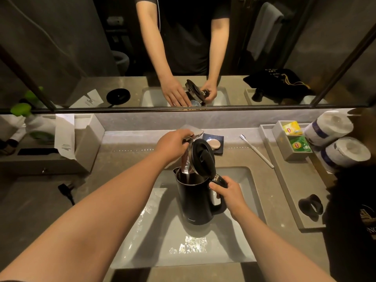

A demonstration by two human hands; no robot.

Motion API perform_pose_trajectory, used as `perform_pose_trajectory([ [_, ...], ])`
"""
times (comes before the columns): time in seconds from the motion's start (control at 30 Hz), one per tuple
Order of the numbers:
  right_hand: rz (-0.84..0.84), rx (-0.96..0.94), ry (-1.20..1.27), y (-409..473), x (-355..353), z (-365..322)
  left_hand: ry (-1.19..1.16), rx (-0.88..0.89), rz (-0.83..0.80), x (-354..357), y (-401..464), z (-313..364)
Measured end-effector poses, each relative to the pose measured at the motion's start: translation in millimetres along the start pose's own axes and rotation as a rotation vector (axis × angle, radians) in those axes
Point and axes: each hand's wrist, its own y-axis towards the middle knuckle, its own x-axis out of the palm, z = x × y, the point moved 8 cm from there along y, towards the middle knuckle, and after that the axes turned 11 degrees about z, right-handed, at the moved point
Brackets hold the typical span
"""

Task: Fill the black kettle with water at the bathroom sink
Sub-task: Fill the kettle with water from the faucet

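The black kettle (pixel 194 200) is held upright over the rectangular sink (pixel 247 180), its hinged lid (pixel 203 157) standing open. My right hand (pixel 230 195) is wrapped around the kettle's handle. My left hand (pixel 175 142) grips the chrome tap lever (pixel 196 135) behind the kettle. The chrome spout (pixel 186 164) reaches over the kettle's open mouth, and a thin stream of water runs from it into the kettle. Wet glints show on the sink floor.
Behind the tap lies a soap on a dark dish (pixel 214 143). A white toothbrush (pixel 257 150) lies to the right, next to a tray with tea bags (pixel 295 137) and toilet rolls (pixel 345 152). A black plug (pixel 65 189) and a grey tray (pixel 89 143) are on the left. A mirror spans the back.
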Motion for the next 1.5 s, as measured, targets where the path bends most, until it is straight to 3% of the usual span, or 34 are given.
perform_pose_trajectory([
  [1.5,0.051,0.027,0.042,0,7,10,-0.072,0.045,-0.068,6,-7,1],
])
